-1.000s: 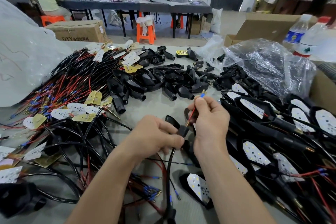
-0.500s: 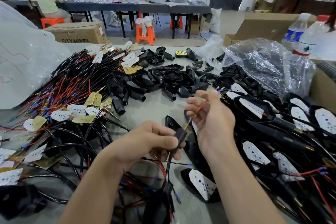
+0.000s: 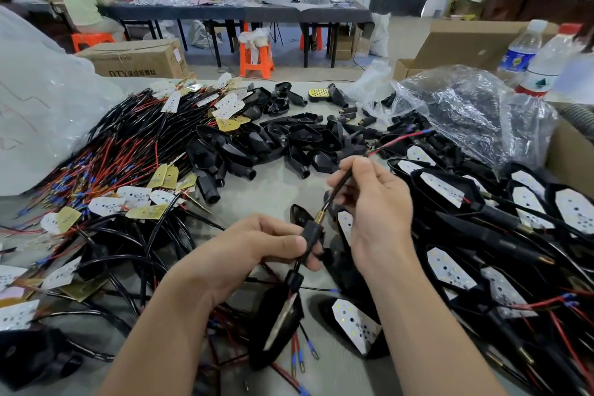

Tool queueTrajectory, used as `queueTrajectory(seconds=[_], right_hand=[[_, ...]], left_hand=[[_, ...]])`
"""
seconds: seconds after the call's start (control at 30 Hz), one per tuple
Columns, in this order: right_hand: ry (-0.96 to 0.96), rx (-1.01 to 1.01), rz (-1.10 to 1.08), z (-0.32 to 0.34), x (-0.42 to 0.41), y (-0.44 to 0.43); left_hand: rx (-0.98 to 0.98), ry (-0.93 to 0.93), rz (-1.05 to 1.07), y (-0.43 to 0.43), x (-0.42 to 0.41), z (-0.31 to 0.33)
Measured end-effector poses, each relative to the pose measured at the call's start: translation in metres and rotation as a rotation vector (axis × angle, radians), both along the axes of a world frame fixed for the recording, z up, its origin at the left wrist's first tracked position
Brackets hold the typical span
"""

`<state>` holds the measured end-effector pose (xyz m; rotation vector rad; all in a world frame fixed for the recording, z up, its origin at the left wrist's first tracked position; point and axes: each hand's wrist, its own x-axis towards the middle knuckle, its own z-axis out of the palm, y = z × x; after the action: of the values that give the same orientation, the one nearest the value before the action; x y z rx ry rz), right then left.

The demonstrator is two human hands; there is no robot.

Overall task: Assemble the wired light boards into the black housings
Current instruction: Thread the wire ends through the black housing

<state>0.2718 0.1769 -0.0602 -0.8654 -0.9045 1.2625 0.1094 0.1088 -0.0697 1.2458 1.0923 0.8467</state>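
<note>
Head view: we see the left hand (image 3: 257, 244) clenched round the black stem (image 3: 311, 232). The housing (image 3: 273, 331) hangs below this fist on the same cable (image 3: 337, 185), with its board (image 3: 283, 318) lying partly inside. The right hand (image 3: 376, 202) pinches the cable just above the brass tip (image 3: 319, 217). The cable runs up and to the right, in line with the stem, so we judge the pull must follow this axis. The right hand is nearer to the free end.
</note>
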Motion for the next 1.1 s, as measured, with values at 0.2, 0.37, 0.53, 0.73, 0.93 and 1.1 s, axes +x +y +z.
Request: queueTrajectory(seconds=[0.2,0.37,0.53,0.73,0.93,1.1], right_hand=[[0.113,-0.109,0.060,-0.002,0.008,0.004],[-0.220,-0.117,0.527,-0.009,-0.003,-0.008],[-0.127,-0.083,0.442,-0.007,-0.010,-0.011],[-0.107,-0.042,0.245,-0.002,-0.001,-0.005],[-0.107,-0.053,0.268,-0.005,0.002,-0.002],[-0.176,-0.077,0.261,-0.008,0.001,-0.001]], left_hand=[[-0.064,-0.097,0.005,0.001,0.002,-0.001],[-0.038,-0.171,0.143,0.004,0.003,-0.001],[-0.026,-0.190,0.243,0.007,0.002,-0.003],[-0.103,-0.237,0.105,0.005,0.002,-0.005],[0.026,-0.023,0.169,0.007,-0.003,-0.007],[0.083,0.049,0.176,0.008,0.000,-0.007]])
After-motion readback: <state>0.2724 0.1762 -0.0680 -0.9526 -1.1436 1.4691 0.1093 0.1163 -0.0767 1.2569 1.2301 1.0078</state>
